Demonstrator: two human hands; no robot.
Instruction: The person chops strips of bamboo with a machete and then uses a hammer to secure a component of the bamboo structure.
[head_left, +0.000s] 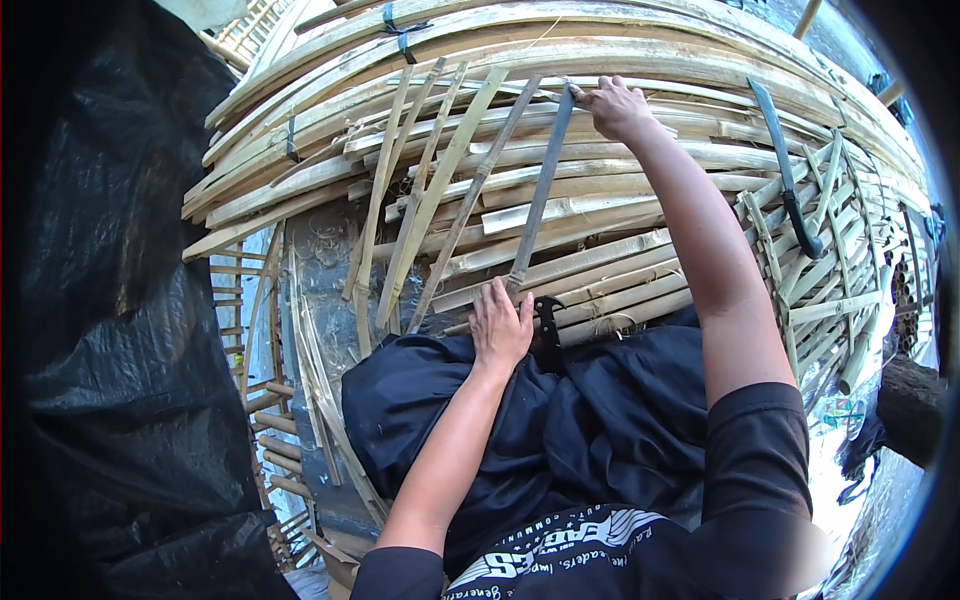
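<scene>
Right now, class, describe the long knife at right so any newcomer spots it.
Find the big bamboo pile. Right of the person's right hand, the long knife lies on it; its black, curved-ended handle sets it apart from the pale bamboo.

We rest our left hand (pixel 502 325) at the near end of 1 grey strip (pixel 545 185) and our right hand (pixel 614 106) at its far end. Left of the strip lie thin slats (pixel 443 190); right of it, 1 long knife (pixel 785 170); beneath it, split bamboo (pixel 590 205).
</scene>
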